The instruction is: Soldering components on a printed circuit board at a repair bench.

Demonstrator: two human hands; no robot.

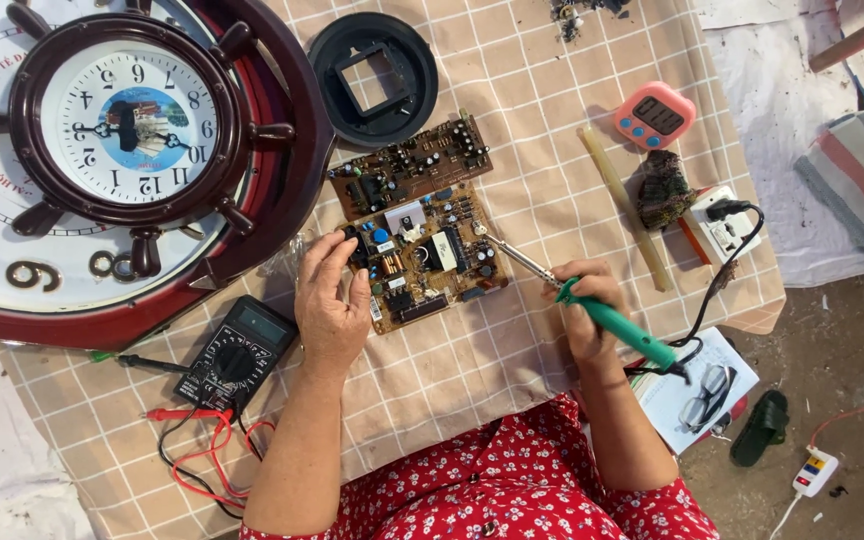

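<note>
Green-handled soldering iron (614, 322) gripped in the closed right hand (584, 310), its metal tip reaching leftward from that hand to the edge of the brown circuit board (422, 255). Head view: the left hand (332, 300) rests on the board's near-left corner, fingers curled down to steady it on the checked cloth of the desk (452, 390). A second circuit board (410, 175) lies just beyond the first, touching it. Left of and below the left hand sits a black multimeter (237, 355) with red and black probe leads. Beyond the right hand lie a pink timer (655, 116) and a yellowish stick. Judged from the tip's position, soldering is under way; which joints are finished cannot be told
</note>
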